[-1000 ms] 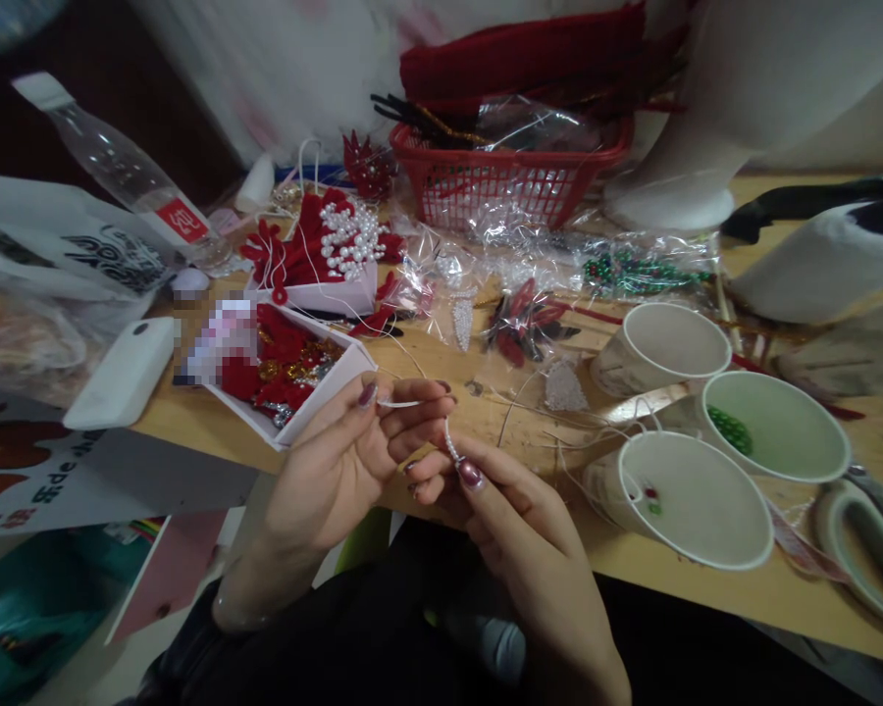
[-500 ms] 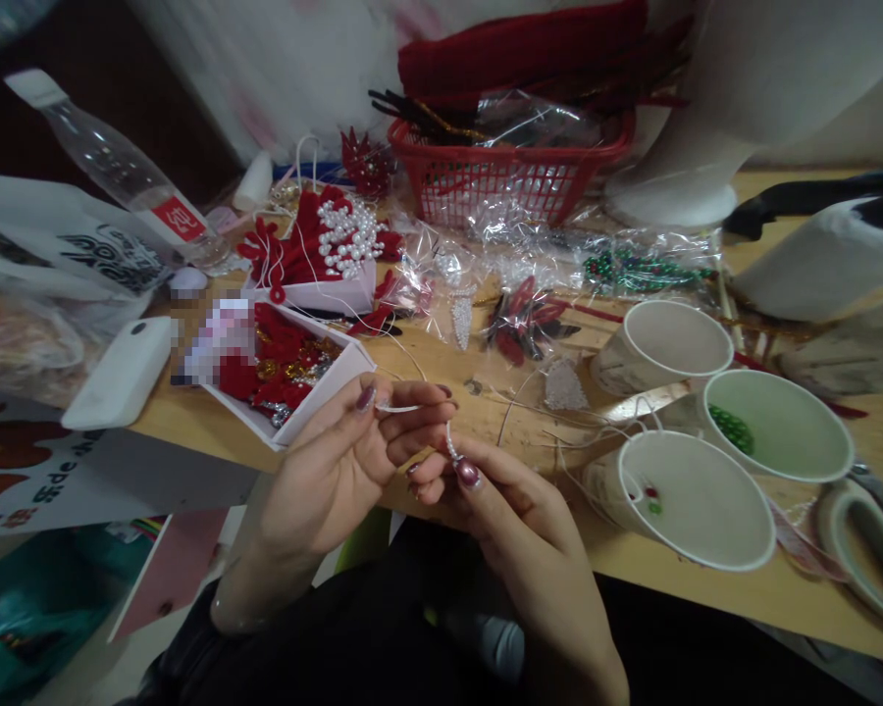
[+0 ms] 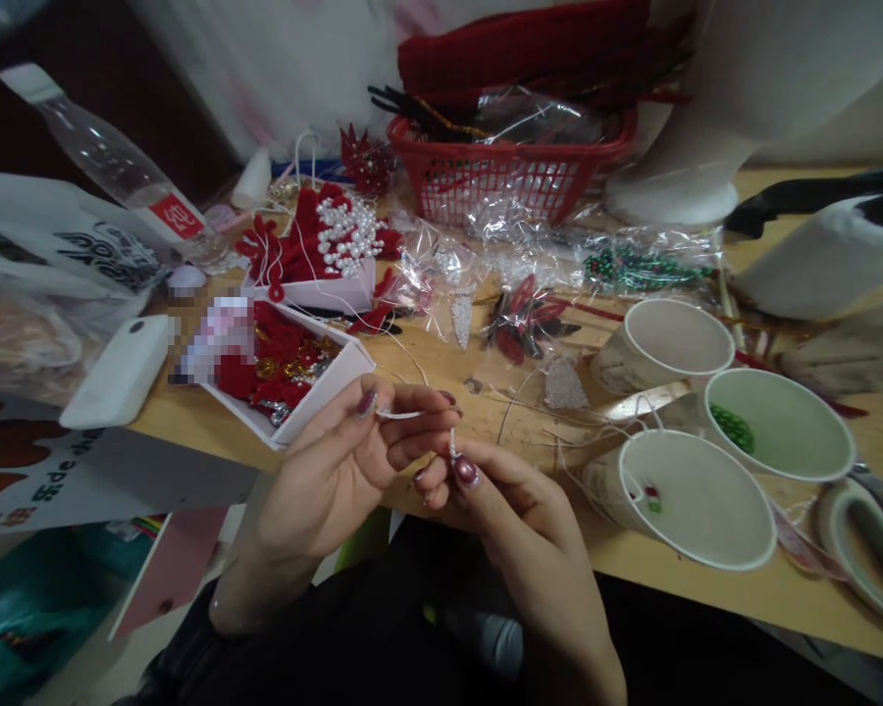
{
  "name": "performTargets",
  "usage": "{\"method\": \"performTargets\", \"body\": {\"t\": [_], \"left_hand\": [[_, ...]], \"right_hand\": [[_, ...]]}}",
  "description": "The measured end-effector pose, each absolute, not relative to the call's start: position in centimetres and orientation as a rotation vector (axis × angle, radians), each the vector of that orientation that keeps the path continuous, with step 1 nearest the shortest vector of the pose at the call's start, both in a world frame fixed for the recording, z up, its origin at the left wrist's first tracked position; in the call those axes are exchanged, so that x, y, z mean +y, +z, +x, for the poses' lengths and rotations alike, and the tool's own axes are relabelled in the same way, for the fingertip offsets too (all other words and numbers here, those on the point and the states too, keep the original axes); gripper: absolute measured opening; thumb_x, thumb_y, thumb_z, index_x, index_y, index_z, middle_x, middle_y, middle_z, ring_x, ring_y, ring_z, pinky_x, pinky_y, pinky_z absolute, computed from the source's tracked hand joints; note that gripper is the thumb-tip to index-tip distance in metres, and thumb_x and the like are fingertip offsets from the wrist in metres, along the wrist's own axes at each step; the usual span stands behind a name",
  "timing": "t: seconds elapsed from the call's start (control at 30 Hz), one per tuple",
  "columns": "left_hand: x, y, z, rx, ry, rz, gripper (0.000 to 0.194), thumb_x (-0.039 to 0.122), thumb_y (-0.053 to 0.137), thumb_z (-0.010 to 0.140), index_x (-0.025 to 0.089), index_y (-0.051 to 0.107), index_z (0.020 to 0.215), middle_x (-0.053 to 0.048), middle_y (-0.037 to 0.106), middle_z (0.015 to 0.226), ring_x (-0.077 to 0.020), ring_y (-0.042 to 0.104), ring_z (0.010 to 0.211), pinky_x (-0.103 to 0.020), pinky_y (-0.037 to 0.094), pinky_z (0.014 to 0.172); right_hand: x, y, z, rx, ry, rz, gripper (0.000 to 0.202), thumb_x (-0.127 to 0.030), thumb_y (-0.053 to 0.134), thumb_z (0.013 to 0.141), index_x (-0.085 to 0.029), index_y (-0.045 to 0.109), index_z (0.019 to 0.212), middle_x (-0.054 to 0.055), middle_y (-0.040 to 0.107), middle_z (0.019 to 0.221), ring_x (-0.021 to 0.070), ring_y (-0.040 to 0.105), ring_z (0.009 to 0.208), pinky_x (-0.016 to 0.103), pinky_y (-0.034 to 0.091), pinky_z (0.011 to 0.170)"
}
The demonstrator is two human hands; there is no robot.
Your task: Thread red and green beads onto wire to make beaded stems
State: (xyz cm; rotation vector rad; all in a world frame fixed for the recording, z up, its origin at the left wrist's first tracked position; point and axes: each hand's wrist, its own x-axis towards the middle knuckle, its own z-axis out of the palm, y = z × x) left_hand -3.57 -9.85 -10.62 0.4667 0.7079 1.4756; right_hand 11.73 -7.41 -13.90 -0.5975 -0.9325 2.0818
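Between my two hands runs a thin white cord point(image 3: 412, 415) at the table's front edge. My left hand point(image 3: 338, 471) pinches one end of it between thumb and index finger, palm partly turned up. A short row of tiny white beads point(image 3: 453, 443) hangs at the cord's other end, where the thumb and fingers of my right hand point(image 3: 522, 529) are closed on it. The fingertips of both hands nearly meet. Nearest on the left stands a white box point(image 3: 324, 392) with red and gold ornaments.
Paper cups point(image 3: 696, 500) stand at the right, one with green beads point(image 3: 732, 428), beside scissors point(image 3: 868, 529). Behind are a red basket point(image 3: 507, 176), plastic bags and pearl sprays point(image 3: 349, 235). A bottle point(image 3: 118, 162) and a white case point(image 3: 118, 373) are at the left.
The beaded end of the cord has become more upright, and the right fingertips have shifted slightly. Both hands keep their hold and stay in nearly the same place.
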Motion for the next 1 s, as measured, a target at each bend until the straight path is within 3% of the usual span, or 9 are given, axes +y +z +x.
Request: {"method": "performTargets", "body": {"t": [0.37,0.5,0.57,0.6,0.67,0.73,0.8,0.9,1.0], "left_hand": [[-9.9,-10.4,-3.4,0.741,1.446,0.470,0.015,0.015,0.056,0.093,0.017,0.064,0.081,-0.006,0.075,0.099,-0.0175,0.073,0.090,-0.027,0.059,0.080],[-10.0,-10.5,-3.3,0.738,1.426,0.498,0.012,0.020,0.059,0.093,0.018,0.065,0.082,-0.006,0.074,0.098,-0.0192,0.071,0.090,-0.028,0.058,0.078],[-10.2,-10.7,-3.3,0.812,1.442,0.572,0.014,0.024,0.058,0.093,0.019,0.065,0.083,-0.006,0.072,0.098,-0.0195,0.069,0.088,-0.029,0.056,0.075],[-10.3,-10.8,-3.4,0.902,1.477,0.651,0.015,0.025,0.058,0.094,0.020,0.066,0.082,-0.006,0.071,0.098,-0.0188,0.067,0.089,-0.028,0.055,0.077],[-10.4,-10.9,-3.4,1.177,1.561,0.924,0.015,0.023,0.060,0.092,0.021,0.069,0.080,-0.005,0.068,0.100,-0.0187,0.062,0.096,-0.025,0.049,0.085],[-10.5,-10.9,-3.4,1.442,1.547,1.284,0.011,0.021,0.065,0.088,0.023,0.071,0.079,-0.006,0.066,0.105,-0.0208,0.059,0.105,-0.025,0.045,0.092],[-10.5,-10.7,-3.3,1.580,1.440,1.580,0.009,0.020,0.066,0.087,0.025,0.073,0.082,-0.007,0.065,0.108,-0.0232,0.058,0.107,-0.028,0.044,0.094],[-10.3,-10.5,-3.0,1.616,1.309,1.810,0.012,0.019,0.063,0.088,0.027,0.071,0.087,-0.006,0.063,0.108,-0.0221,0.060,0.104,-0.030,0.048,0.090],[-10.2,-10.7,-2.9,1.641,1.279,1.899,0.011,0.018,0.061,0.089,0.027,0.068,0.087,-0.004,0.064,0.107,-0.0191,0.062,0.102,-0.028,0.050,0.089]], "right_hand": [[-7.1,-13.7,11.7,-0.950,2.058,-0.662,0.016,-0.027,0.063,0.095,-0.027,0.078,0.101,0.000,0.075,0.083,0.0093,0.067,0.074,0.021,0.056,0.076],[-7.2,-13.8,11.7,-1.025,1.959,-0.760,0.013,-0.033,0.067,0.092,-0.024,0.077,0.089,0.000,0.075,0.078,0.0113,0.069,0.070,0.022,0.057,0.072],[-7.5,-14.1,11.6,-1.140,1.816,-0.858,0.017,-0.035,0.063,0.094,-0.024,0.076,0.095,0.004,0.077,0.086,0.0163,0.072,0.079,0.027,0.058,0.075],[-7.7,-14.3,11.5,-1.210,1.712,-0.901,0.019,-0.034,0.062,0.094,-0.025,0.075,0.104,0.006,0.077,0.099,0.0194,0.072,0.091,0.031,0.058,0.084],[-8.1,-14.7,11.3,-1.254,1.358,-1.033,0.027,-0.029,0.061,0.094,-0.030,0.068,0.120,0.006,0.070,0.125,0.0231,0.064,0.117,0.039,0.048,0.103],[-8.4,-15.0,11.1,-1.314,1.141,-0.998,0.032,-0.026,0.061,0.093,-0.033,0.066,0.125,0.005,0.064,0.135,0.0254,0.056,0.129,0.042,0.041,0.111],[-8.5,-15.3,10.8,-1.375,1.076,-0.896,0.027,-0.026,0.061,0.093,-0.032,0.069,0.118,0.006,0.068,0.128,0.0260,0.059,0.123,0.041,0.044,0.107],[-8.3,-15.6,10.6,-1.397,1.106,-0.787,0.017,-0.032,0.059,0.095,-0.028,0.072,0.104,0.007,0.074,0.107,0.0235,0.068,0.099,0.033,0.053,0.089],[-8.0,-16.1,10.5,-1.316,1.184,-0.722,0.020,-0.039,0.055,0.097,-0.026,0.072,0.095,0.005,0.074,0.095,0.0190,0.069,0.083,0.025,0.054,0.075]]}}
